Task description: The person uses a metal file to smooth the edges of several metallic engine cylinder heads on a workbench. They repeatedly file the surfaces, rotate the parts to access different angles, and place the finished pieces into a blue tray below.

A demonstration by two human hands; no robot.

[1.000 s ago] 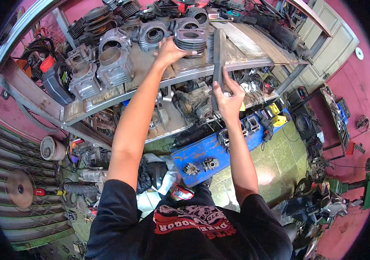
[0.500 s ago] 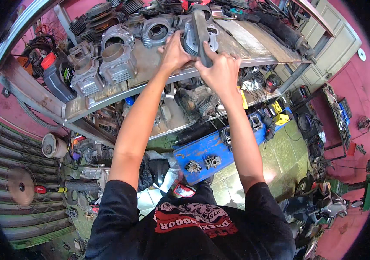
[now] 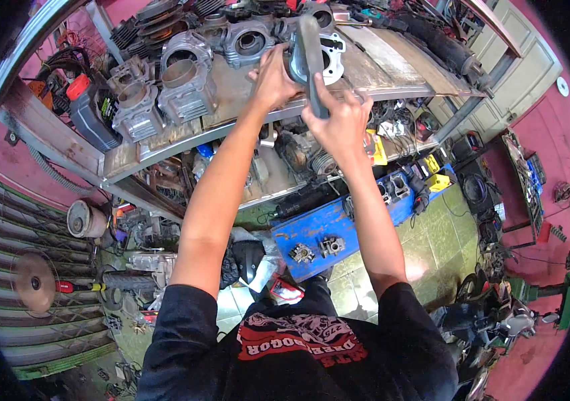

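In my right hand (image 3: 341,117) is a long grey flat file (image 3: 310,57), gripped by its narrow near end with the index finger stretched along it. The file stands steeply across a metal engine cylinder block (image 3: 333,63) at the front of the workbench. A pale flat face with holes shows on the block to the right of the file; the file hides the middle. My left hand (image 3: 275,83) grips the block's left side, its fingers partly hidden.
More cylinder blocks (image 3: 188,90) stand left on the bench (image 3: 228,103), beside a dark bottle with a red cap (image 3: 91,110). Engine parts fill the shelf below. A blue low table (image 3: 285,234) holds two carburetor-like parts (image 3: 331,246). A fan (image 3: 34,284) is at lower left.
The file and my right hand have come slightly toward me, and more of the block's pale face shows. My left hand stays at the block. The whole view has shifted a little.
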